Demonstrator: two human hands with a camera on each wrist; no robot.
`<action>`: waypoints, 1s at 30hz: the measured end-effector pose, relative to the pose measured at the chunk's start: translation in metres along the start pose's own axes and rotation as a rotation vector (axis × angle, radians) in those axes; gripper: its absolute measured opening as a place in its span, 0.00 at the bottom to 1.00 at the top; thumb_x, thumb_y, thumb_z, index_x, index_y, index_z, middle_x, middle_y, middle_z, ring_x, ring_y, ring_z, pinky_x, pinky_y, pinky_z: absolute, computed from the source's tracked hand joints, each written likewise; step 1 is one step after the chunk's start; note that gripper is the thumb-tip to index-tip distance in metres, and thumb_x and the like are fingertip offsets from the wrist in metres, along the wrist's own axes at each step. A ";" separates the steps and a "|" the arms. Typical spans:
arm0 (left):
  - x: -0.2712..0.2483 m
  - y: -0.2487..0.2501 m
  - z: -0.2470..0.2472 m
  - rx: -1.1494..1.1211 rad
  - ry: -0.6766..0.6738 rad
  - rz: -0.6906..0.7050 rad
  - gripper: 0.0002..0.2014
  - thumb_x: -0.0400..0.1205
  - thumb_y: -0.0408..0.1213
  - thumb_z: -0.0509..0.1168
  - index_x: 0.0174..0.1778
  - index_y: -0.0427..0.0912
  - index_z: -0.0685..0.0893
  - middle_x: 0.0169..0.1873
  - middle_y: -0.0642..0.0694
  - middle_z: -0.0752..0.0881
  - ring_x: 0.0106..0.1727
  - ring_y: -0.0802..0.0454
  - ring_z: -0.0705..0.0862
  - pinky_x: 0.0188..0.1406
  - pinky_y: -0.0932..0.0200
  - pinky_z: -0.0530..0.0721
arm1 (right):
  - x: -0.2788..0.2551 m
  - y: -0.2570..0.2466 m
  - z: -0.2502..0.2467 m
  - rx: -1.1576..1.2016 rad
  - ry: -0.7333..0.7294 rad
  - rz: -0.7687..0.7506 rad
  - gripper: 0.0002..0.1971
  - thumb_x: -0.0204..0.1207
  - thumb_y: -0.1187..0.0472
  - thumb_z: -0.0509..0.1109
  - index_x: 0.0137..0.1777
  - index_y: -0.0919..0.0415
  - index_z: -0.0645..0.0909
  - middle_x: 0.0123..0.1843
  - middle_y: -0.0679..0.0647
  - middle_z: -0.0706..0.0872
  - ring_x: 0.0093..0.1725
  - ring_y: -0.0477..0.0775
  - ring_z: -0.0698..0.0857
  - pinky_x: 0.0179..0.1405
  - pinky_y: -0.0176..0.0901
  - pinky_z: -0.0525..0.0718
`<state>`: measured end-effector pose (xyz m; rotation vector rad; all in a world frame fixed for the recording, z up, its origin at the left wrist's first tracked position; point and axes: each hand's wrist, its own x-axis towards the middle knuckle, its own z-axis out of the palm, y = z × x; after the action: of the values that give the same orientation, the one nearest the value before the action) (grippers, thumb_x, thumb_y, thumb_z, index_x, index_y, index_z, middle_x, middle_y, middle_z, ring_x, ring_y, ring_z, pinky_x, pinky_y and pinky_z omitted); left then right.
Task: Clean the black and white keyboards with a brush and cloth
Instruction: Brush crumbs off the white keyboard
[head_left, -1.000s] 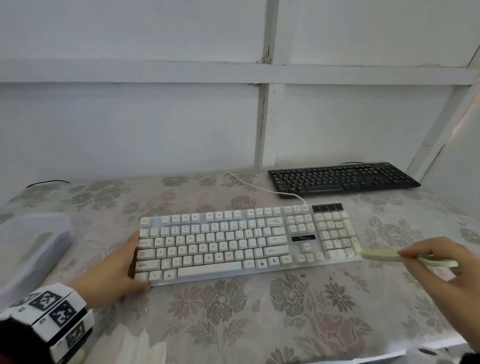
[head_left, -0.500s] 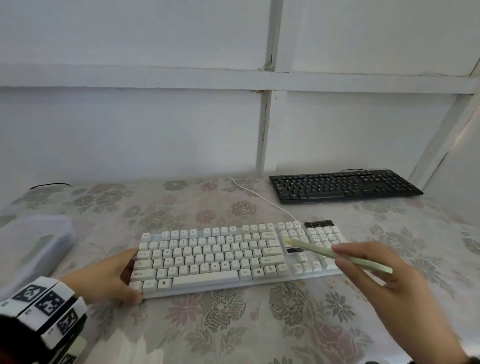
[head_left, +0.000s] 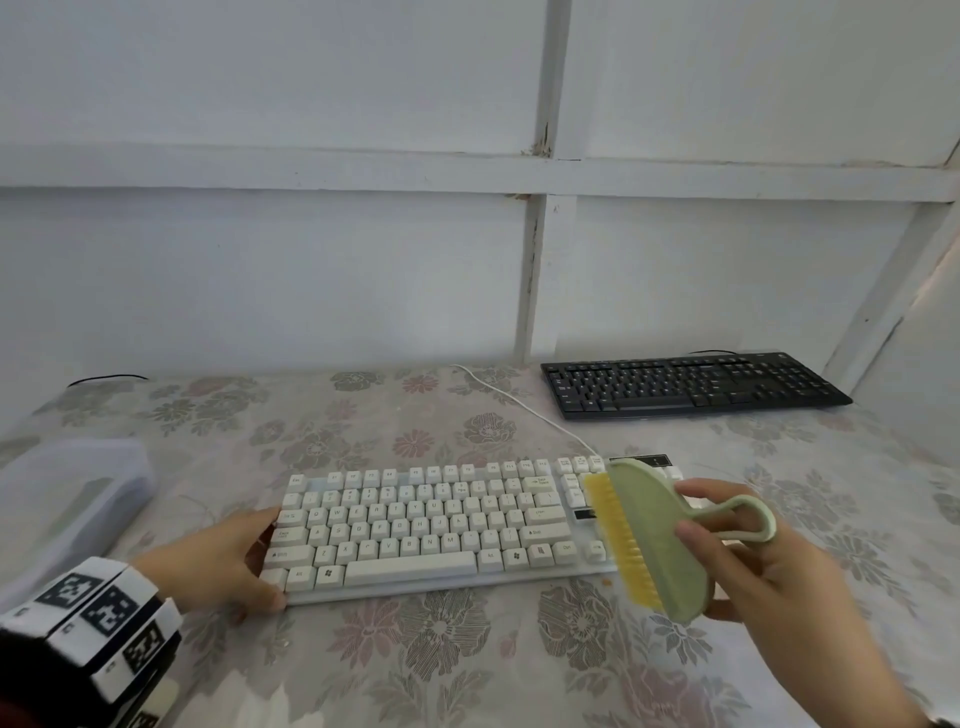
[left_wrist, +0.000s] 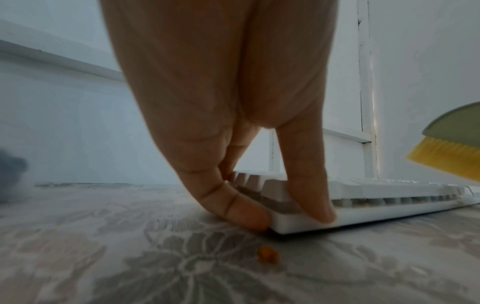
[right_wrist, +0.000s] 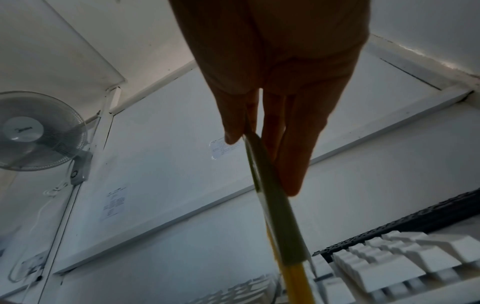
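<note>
The surface (head_left: 467, 675) has a flowery cover, and the white keyboard (head_left: 415, 525) lies flat on it, in the middle. This keyboard is the thing to go by. It looks long, hard and light, so it could slide when it gets brushed. The keys stick up and may wobble, so the best place to hold it is by its end or edge, not on the keys.

The black keyboard (head_left: 691, 384) sits well behind the white keyboard, off to its right, by the wall. It is not touched.

The left hand (head_left: 218, 561) is at the left end of the white keyboard. Its thumb and fingers curl round the corner there and hold it down.

The right hand (head_left: 769, 587) is over the right end of the white keyboard. It holds the brush (head_left: 649, 540) by its loop handle, thumb on one side and fingers on the other. The brush looks light, with a stiff green back and soft yellow bristles facing the keys. I think the bristles are just above the keys, but it is hard to tell.

I can't see a cloth.
</note>
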<state>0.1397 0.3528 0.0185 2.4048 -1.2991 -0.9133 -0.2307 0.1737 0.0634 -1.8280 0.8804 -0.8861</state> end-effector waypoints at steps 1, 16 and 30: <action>0.000 0.000 0.000 0.011 0.002 -0.006 0.34 0.70 0.36 0.77 0.65 0.59 0.64 0.56 0.66 0.75 0.54 0.69 0.77 0.45 0.82 0.71 | 0.002 0.000 -0.002 0.006 -0.009 0.027 0.07 0.66 0.44 0.72 0.44 0.34 0.82 0.37 0.42 0.87 0.34 0.48 0.88 0.31 0.54 0.90; -0.002 0.000 0.004 0.203 0.057 -0.085 0.38 0.72 0.51 0.73 0.76 0.55 0.63 0.56 0.59 0.72 0.53 0.64 0.77 0.55 0.72 0.74 | 0.017 -0.008 -0.031 -0.037 -0.281 -0.051 0.24 0.54 0.29 0.74 0.48 0.38 0.82 0.42 0.45 0.86 0.40 0.50 0.88 0.32 0.44 0.89; -0.047 -0.022 -0.020 0.029 0.378 0.142 0.26 0.73 0.53 0.70 0.58 0.77 0.61 0.55 0.71 0.67 0.59 0.63 0.75 0.53 0.66 0.76 | 0.028 -0.072 0.024 -0.483 -0.386 -0.489 0.14 0.72 0.53 0.73 0.55 0.37 0.80 0.50 0.38 0.82 0.42 0.40 0.84 0.39 0.25 0.79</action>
<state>0.1473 0.4029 0.0420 2.3213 -1.3167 -0.3783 -0.1817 0.1849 0.1264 -2.5962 0.4219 -0.5929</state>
